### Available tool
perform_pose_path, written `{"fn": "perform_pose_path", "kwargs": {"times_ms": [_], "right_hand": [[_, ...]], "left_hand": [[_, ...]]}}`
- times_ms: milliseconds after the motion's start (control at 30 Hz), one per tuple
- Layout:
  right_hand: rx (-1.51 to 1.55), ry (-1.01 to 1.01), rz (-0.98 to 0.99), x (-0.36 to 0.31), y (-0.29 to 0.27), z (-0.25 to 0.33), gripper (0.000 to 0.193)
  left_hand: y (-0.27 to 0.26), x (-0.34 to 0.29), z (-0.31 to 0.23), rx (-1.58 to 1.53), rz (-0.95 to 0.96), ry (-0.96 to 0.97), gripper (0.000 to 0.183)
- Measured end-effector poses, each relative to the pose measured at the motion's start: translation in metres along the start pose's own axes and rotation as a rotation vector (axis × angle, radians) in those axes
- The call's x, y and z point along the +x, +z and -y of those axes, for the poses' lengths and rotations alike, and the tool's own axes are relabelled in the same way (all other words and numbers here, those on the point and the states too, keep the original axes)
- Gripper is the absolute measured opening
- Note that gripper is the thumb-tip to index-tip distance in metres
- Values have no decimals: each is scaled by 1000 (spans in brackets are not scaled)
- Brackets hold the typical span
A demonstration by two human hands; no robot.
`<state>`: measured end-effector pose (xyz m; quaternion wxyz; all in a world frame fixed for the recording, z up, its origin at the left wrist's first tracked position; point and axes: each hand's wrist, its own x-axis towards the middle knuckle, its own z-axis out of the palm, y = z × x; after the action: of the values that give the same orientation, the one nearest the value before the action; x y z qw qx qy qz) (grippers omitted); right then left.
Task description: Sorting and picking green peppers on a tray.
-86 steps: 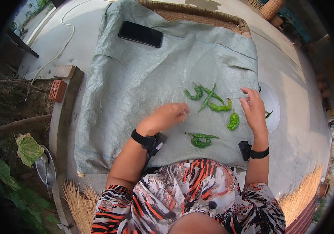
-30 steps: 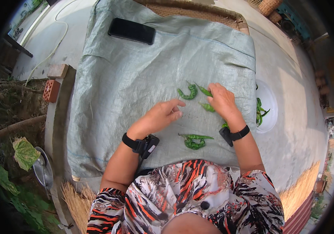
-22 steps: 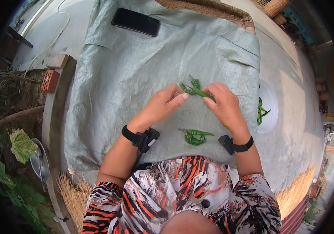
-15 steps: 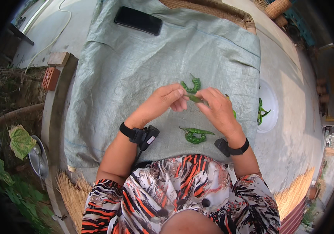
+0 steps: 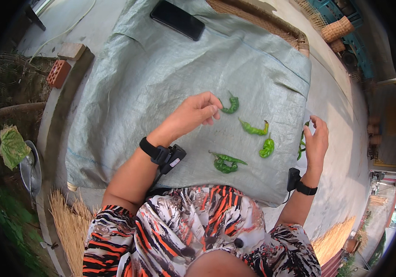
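Note:
My left hand (image 5: pixel 200 108) hovers over the cloth, fingers curled and thumb against the forefinger; what they pinch, if anything, is hidden. Its fingertips are beside a curled green chili pepper (image 5: pixel 231 105). At the right, beyond the cloth's edge, my right hand (image 5: pixel 317 138) has thumb and forefinger around the end of a dark green chili pepper (image 5: pixel 307 123), above a white plate partly hidden by the hand. More green peppers (image 5: pixel 300 150) show under it. On the cloth between my hands lie a yellowish-green pepper (image 5: pixel 254 128) and a bright green one (image 5: pixel 267 147). Nearer me lie green peppers (image 5: pixel 225 164) together.
A pale green woven cloth (image 5: pixel 161 78) covers a wicker-edged surface (image 5: pixel 276 30). A black phone (image 5: pixel 177 20) lies at its far side. Left of it runs a low ledge with a red brick (image 5: pixel 58 74) on it. A metal bowl (image 5: pixel 31 173) is beside the plants.
Both hands were together over a green pepper. My right hand has moved right to the plate, uncovering peppers on the cloth. The left stays near the curled pepper, and the view has shifted.

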<state>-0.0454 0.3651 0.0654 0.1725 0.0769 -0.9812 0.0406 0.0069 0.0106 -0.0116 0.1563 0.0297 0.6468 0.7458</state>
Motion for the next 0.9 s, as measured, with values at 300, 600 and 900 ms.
{"fn": "perform_pose_path", "kwargs": {"times_ms": [300,600,900], "right_hand": [[299,-276,332,8,67,125,35],[399,-209,372,10,99,143,35],[788,-360,376,-16,55,167,33]], "left_hand": [[1,1,8,79,13,4,16],[7,1,15,208,-65,52,19],[-3,5,9,89,-91,42,16]]}}
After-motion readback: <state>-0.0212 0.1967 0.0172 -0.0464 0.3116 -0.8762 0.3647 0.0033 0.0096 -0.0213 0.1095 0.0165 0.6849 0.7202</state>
